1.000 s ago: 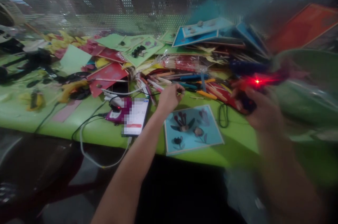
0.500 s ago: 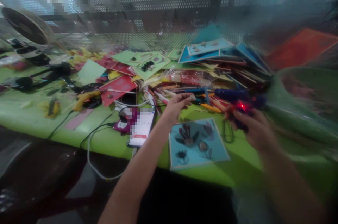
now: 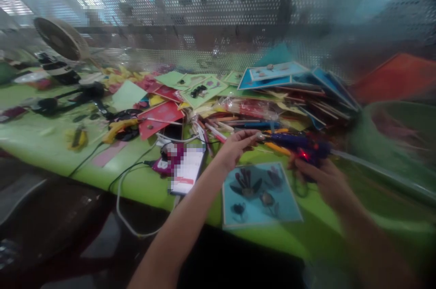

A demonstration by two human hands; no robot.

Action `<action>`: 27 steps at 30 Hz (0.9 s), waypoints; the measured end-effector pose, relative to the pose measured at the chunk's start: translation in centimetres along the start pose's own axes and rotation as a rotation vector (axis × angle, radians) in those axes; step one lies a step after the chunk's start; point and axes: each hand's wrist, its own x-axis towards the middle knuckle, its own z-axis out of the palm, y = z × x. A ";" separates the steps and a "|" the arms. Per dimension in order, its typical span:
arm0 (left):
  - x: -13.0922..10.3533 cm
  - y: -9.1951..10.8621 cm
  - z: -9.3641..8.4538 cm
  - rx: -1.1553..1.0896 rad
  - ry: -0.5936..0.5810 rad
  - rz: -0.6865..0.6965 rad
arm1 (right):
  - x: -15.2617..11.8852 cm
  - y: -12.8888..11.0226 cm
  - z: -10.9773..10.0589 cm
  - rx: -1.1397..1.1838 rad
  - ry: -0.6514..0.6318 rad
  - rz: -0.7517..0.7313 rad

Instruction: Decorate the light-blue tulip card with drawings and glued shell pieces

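My right hand (image 3: 315, 171) is wrapped round the grip of a dark blue glue gun (image 3: 296, 142), whose red light glows. A clear glue stick (image 3: 344, 155) sticks out of its back. The gun's nozzle points left, at the fingertips of my left hand (image 3: 240, 146). Those fingers pinch a small pale piece (image 3: 260, 136), too small to name; whether the nozzle touches it I cannot tell. Below both hands, a light blue card (image 3: 254, 214) with dark flower-like shapes stuck on it lies flat on the green table (image 3: 211, 209).
A phone (image 3: 188, 168) and a purple device with cables (image 3: 168, 159) lie left of the card. Behind are heaped cards (image 3: 204, 91), pencils and a yellow glue gun (image 3: 119, 129). A large green basin (image 3: 381, 121) stands right, a fan (image 3: 61, 39) far left.
The glue gun has come left and down, so its nozzle now meets my left fingertips. My left hand still pinches the small piece. The whole view has shifted slightly.
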 end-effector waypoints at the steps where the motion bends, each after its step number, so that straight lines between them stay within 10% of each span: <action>1: 0.0 0.0 0.0 0.004 -0.006 0.001 | 0.0 -0.1 0.0 -0.010 0.002 -0.001; 27: 0.1 -0.2 0.0 0.017 -0.026 0.024 | 0.1 -0.1 -0.1 -0.138 0.002 -0.025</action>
